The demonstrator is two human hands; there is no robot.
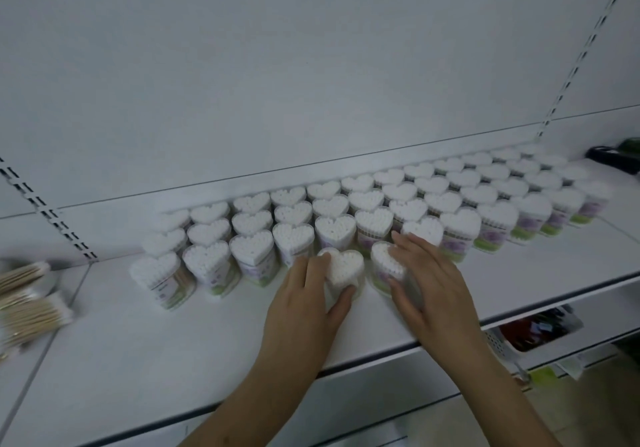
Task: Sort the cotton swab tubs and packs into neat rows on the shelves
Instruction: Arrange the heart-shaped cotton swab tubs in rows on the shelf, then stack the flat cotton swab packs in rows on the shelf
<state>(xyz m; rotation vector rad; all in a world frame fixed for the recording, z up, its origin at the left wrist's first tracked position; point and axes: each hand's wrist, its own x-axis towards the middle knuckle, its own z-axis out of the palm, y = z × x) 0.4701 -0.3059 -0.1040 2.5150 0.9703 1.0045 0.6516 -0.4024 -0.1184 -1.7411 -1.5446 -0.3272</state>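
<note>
Each hand's grip (304, 294) (426, 277) around one heart tub (346, 268) (384, 266).

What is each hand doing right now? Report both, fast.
Left hand: grips a heart-shaped cotton swab tub in front of the rows.
Right hand: holds the neighbouring heart-shaped tub, fingers over its top, thumb at its front.

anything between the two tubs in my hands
No: the head view shows only a bare strip of white shelf between left tub and right tub.
</note>
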